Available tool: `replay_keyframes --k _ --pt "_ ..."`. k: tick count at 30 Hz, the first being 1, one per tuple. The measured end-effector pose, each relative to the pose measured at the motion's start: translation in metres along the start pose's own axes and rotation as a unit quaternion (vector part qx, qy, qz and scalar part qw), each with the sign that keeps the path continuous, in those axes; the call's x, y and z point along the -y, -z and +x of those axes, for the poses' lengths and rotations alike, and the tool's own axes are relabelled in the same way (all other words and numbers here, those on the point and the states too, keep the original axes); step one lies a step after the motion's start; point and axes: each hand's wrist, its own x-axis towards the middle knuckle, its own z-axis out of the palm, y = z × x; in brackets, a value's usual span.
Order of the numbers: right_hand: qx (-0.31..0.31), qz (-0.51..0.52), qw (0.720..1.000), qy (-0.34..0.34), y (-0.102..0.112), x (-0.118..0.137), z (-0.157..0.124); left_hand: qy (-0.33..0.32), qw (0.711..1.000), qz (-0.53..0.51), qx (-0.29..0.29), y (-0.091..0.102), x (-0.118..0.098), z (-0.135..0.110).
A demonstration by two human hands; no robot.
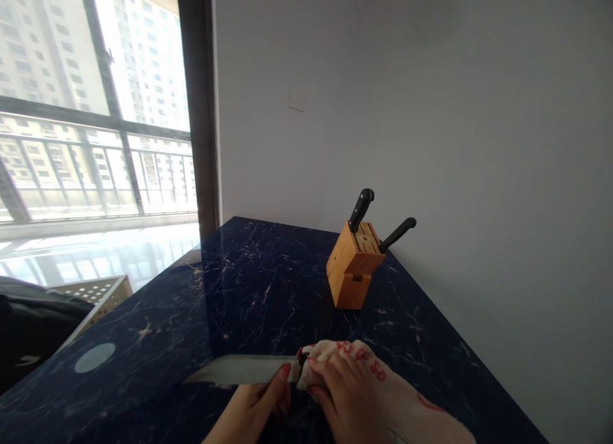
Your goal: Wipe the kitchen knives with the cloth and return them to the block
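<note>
A large kitchen knife (pixel 239 370) lies level over the dark marble counter (pixel 230 290), its blade pointing left. My left hand (pixel 256 409) pinches the blade near its heel between thumb and fingers. My right hand (pixel 342 396) is closed on a white cloth with red print (pixel 383 383) that is bunched over the knife's handle end. The handle itself is hidden under the cloth. Farther back stands a wooden knife block (pixel 353 265) with two black-handled knives (pixel 361 209) stuck in it.
A white wall runs along the counter's right and back sides. To the left a tall window with a dark frame (pixel 198 112) looks onto buildings. A perforated box (pixel 96 294) and a dark bag (pixel 29 329) sit beyond the counter's left edge.
</note>
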Motion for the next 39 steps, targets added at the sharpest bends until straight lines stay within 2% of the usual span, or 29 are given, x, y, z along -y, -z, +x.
replay_keyframes --k 7,13,18,23,26,29,32,36,39 --pt "0.003 0.030 0.999 -0.037 0.004 -0.007 -0.003 0.030 0.999 -0.033 0.000 0.002 -0.004 0.004" --pt "-0.019 0.037 0.998 0.044 0.000 0.005 -0.001 0.023 0.999 0.002 0.034 -0.002 0.001 -0.002" --pt "-0.019 -0.008 1.000 -0.006 0.003 -0.005 0.001 0.045 0.998 -0.036 0.002 0.002 -0.005 0.000" --pt "-0.050 -0.107 0.991 -0.062 0.009 -0.024 -0.002 0.053 0.990 -0.105 -0.073 0.011 -0.005 0.005" --pt "-0.070 -0.114 0.990 -0.052 0.016 -0.020 0.000 0.048 0.986 -0.137 -0.080 0.011 -0.001 0.005" --pt "-0.064 -0.073 0.995 0.009 0.020 -0.009 0.003 0.043 0.985 -0.160 -0.049 0.006 0.002 0.001" --pt "-0.041 -0.005 0.998 0.054 0.020 -0.002 0.003 0.052 0.981 -0.187 0.015 -0.001 -0.002 -0.005" --pt "-0.022 0.069 0.997 0.027 0.014 -0.003 -0.002 0.064 0.979 -0.181 0.071 -0.004 -0.010 -0.011" --pt "-0.043 0.089 0.995 -0.007 0.009 -0.004 -0.005 0.023 0.978 -0.176 0.105 -0.003 -0.009 -0.010"
